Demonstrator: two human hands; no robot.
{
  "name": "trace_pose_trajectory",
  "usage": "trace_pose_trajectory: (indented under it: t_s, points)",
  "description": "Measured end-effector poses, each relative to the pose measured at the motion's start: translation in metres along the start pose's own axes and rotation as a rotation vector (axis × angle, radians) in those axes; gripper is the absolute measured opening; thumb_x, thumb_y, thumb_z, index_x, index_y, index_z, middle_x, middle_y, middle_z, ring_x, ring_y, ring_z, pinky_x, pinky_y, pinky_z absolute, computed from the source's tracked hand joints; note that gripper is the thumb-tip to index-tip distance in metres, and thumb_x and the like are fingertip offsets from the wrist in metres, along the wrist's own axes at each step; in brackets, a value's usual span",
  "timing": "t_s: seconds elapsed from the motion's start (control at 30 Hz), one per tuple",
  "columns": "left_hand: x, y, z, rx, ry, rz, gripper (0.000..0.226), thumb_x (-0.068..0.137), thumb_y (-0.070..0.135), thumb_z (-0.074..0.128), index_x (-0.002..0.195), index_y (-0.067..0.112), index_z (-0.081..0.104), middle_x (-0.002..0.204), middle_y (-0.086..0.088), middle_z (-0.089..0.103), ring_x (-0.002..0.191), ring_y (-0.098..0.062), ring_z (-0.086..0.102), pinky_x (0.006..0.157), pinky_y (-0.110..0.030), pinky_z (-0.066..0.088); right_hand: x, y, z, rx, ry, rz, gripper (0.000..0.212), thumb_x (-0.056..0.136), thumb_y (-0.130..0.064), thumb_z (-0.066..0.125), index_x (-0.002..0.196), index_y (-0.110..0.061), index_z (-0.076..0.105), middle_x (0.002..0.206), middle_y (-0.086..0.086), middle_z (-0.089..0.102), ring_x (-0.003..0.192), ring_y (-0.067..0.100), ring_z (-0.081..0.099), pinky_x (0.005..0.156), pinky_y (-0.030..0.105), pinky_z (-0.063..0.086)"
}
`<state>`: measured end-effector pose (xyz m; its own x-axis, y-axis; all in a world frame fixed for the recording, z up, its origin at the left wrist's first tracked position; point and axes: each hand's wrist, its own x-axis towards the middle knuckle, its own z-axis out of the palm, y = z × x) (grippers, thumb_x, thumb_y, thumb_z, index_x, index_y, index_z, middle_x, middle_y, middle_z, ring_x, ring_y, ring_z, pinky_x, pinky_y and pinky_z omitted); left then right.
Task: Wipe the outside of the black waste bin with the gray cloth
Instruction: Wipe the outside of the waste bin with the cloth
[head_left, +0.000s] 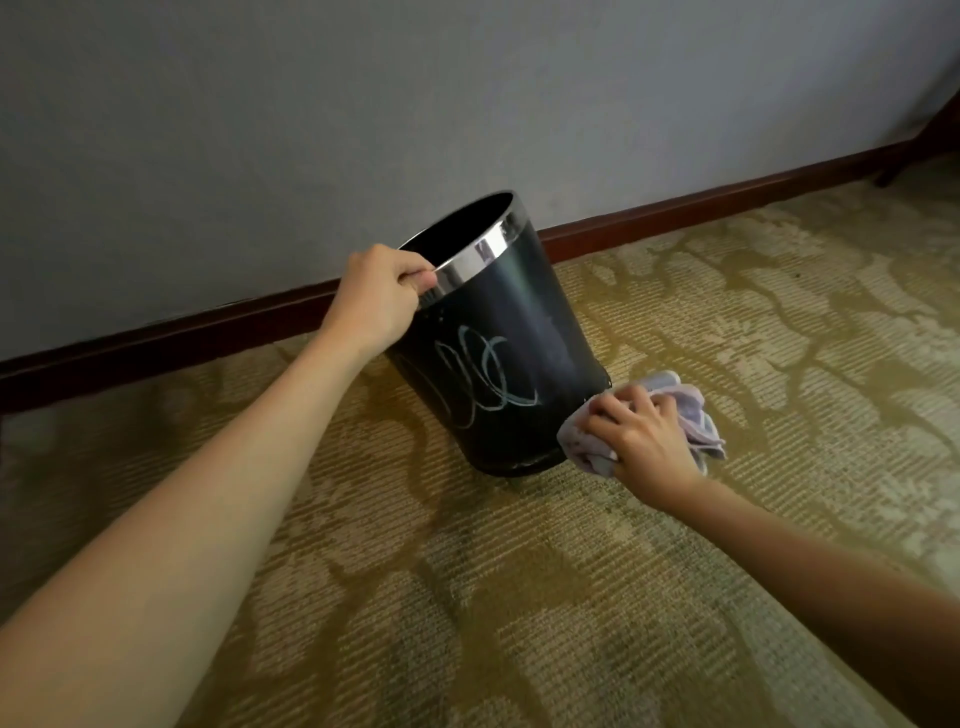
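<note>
Pinching the rim of the black waste bin (498, 332), the left hand (376, 301) steadies it while the right hand (641, 436) clutches the gray cloth (691, 415) at the base, likely about to wipe the scribbled side.

- The carpet (519, 597) under me is olive and beige, ribbed, with a branching darker pattern; it runs up to a dark wood skirting (701, 208) along the wall.
- My bin (514, 332) stands on it near the skirting, tilted, its base edge on the pile.
- At far right, a dark furniture leg (904, 166) meets the carpet.
</note>
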<state>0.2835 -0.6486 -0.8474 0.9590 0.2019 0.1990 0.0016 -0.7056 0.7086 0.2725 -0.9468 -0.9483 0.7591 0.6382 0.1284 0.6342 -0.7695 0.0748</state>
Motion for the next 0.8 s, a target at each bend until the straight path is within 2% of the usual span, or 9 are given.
trace_pose_trajectory:
  t_s: [0.1, 0.2, 0.3, 0.4, 0.53, 0.6, 0.7, 0.8]
  points:
    - [-0.003, 0.006, 0.005, 0.003, -0.012, 0.023, 0.020, 0.093, 0.015, 0.054, 0.083, 0.007, 0.070, 0.083, -0.017, 0.068, 0.081, -0.029, 0.062, 0.071, -0.035, 0.045, 0.017, -0.001, -0.020, 0.016, 0.057, -0.031, 0.025, 0.073, -0.015, 0.072, 0.098, -0.015, 0.069, 0.108, 0.008, 0.062, 0.097, 0.035, 0.051, 0.071, 0.050, 0.039]
    - [-0.005, 0.009, 0.010, 0.002, -0.023, 0.038, 0.020, 0.093, 0.015, 0.054, 0.082, 0.008, 0.069, 0.082, -0.018, 0.068, 0.081, -0.030, 0.062, 0.074, -0.040, 0.048, 0.059, -0.016, -0.053, 0.161, 0.321, -0.007, 0.041, 0.067, -0.006, 0.073, 0.107, -0.011, 0.068, 0.113, 0.013, 0.061, 0.101, 0.041, 0.050, 0.073, 0.050, 0.039]
    - [-0.005, 0.010, 0.012, 0.012, -0.010, 0.037, 0.020, 0.094, 0.014, 0.053, 0.082, 0.011, 0.069, 0.079, -0.019, 0.067, 0.078, -0.033, 0.062, 0.067, -0.039, 0.047, 0.095, -0.029, -0.079, 0.195, 0.481, -0.002, 0.041, 0.068, -0.003, 0.064, 0.108, -0.013, 0.068, 0.111, 0.011, 0.061, 0.102, 0.040, 0.049, 0.071, 0.047, 0.036]
    - [-0.002, 0.003, 0.007, -0.007, -0.009, 0.004, 0.021, 0.094, 0.014, 0.054, 0.079, 0.013, 0.069, 0.078, -0.018, 0.068, 0.076, -0.031, 0.062, 0.064, -0.030, 0.041, 0.091, -0.038, -0.071, 0.114, 0.441, -0.014, 0.039, 0.067, -0.006, 0.071, 0.106, -0.011, 0.067, 0.114, 0.014, 0.060, 0.104, 0.041, 0.048, 0.073, 0.050, 0.038]
    - [-0.003, -0.010, -0.003, -0.035, -0.011, -0.039, 0.021, 0.093, 0.016, 0.054, 0.079, 0.017, 0.069, 0.074, -0.004, 0.066, 0.070, -0.012, 0.057, 0.060, -0.015, 0.037, 0.050, -0.031, -0.031, -0.024, 0.265, -0.119, 0.039, 0.065, -0.012, 0.076, 0.103, -0.012, 0.068, 0.108, 0.014, 0.063, 0.099, 0.040, 0.054, 0.070, 0.053, 0.043]
    - [-0.002, -0.012, -0.004, -0.047, 0.004, -0.055, 0.021, 0.094, 0.016, 0.054, 0.080, 0.015, 0.070, 0.075, -0.005, 0.066, 0.069, -0.012, 0.055, 0.060, -0.017, 0.037, 0.026, -0.021, -0.011, -0.044, 0.180, -0.124, 0.039, 0.060, -0.011, 0.081, 0.097, -0.013, 0.070, 0.101, 0.011, 0.064, 0.093, 0.037, 0.057, 0.068, 0.052, 0.044]
    - [-0.006, -0.009, 0.001, -0.046, 0.034, -0.044, 0.022, 0.094, 0.014, 0.052, 0.079, 0.010, 0.069, 0.071, -0.008, 0.062, 0.067, -0.016, 0.054, 0.061, -0.026, 0.039, 0.002, -0.012, 0.004, -0.111, 0.061, -0.106, 0.038, 0.057, -0.017, 0.084, 0.092, -0.016, 0.070, 0.097, 0.007, 0.063, 0.088, 0.034, 0.057, 0.061, 0.046, 0.040]
    - [-0.013, 0.001, 0.010, -0.004, 0.049, -0.018, 0.024, 0.094, 0.009, 0.050, 0.073, 0.001, 0.061, 0.064, -0.007, 0.051, 0.061, -0.019, 0.047, 0.061, -0.031, 0.037, 0.002, -0.007, 0.000, -0.096, 0.047, -0.091, 0.031, 0.061, -0.017, 0.080, 0.090, -0.019, 0.069, 0.098, 0.004, 0.062, 0.088, 0.032, 0.055, 0.062, 0.044, 0.038]
